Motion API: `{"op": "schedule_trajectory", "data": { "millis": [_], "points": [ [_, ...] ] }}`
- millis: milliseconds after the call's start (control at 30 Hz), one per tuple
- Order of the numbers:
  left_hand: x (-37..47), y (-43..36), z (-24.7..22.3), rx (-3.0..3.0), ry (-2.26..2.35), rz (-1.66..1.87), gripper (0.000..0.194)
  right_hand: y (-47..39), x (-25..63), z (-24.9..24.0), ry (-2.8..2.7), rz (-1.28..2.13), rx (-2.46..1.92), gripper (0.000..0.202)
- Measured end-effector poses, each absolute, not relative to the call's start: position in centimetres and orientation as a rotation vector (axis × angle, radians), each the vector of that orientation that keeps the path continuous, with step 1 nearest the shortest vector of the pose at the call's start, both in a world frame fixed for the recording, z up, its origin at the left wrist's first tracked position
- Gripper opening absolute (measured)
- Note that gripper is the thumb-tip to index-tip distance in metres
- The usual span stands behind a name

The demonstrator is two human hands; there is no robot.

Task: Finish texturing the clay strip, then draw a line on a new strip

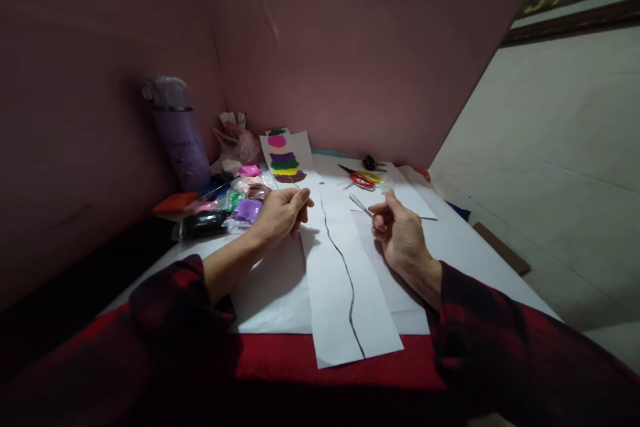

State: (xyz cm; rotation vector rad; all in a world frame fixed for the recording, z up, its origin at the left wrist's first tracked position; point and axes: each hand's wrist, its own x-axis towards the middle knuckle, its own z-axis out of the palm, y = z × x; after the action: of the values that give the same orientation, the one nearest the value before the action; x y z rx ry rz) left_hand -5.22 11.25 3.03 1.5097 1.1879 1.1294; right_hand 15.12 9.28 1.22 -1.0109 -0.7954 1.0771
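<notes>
Passage open above paper strip [327,293]; colored packets [247,211] crowd left, scissors [362,179] near far end.

Both sleeves [500,337] are red and black plaid.

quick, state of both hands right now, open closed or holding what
Left hand: closed in a pinch; anything held is too fine to tell.
Right hand: closed, fingers curled; cannot tell if it grips the slim silver tool.

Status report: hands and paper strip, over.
Left hand pinched, contents unclear. Right hand at silver tool, grip unclear. Paper strip between, wavy black line. Scissors lie beyond.
</notes>
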Motion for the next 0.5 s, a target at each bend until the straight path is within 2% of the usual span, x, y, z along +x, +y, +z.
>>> {"op": "schedule_trajectory", "data": {
  "millis": [100, 167, 333, 433, 500],
  "points": [
    [-4.9, 11.4, 2.3, 1.498, 1.204, 1.238, 0.006, 10.1, 15.6, 2.4, -0.797, 0.998, -0.991, 0.045],
    [-4.8, 11.4, 2.2, 1.467, 1.188, 1.291, 0.021, 11.1, 16.0, 4.0, -0.775, 0.927, -0.962, 0.044],
    [-5.1, 11.3, 2.3, 1.583, 1.234, 1.329, 0.019, 14.3, 16.6, 8.3, -0.861, 0.817, -0.79, 0.037],
    [-5.3, 11.5, 2.0, 1.694, 1.271, 1.298, 0.028, 15.8, 16.2, 8.0, -0.887, 0.786, -0.755, 0.039],
    [-5.4, 11.8, 1.6, 1.709, 1.278, 1.312, 0.026, 16.3, 15.7, 6.1, -0.993, 0.68, -0.831, 0.041]
  ]
}}
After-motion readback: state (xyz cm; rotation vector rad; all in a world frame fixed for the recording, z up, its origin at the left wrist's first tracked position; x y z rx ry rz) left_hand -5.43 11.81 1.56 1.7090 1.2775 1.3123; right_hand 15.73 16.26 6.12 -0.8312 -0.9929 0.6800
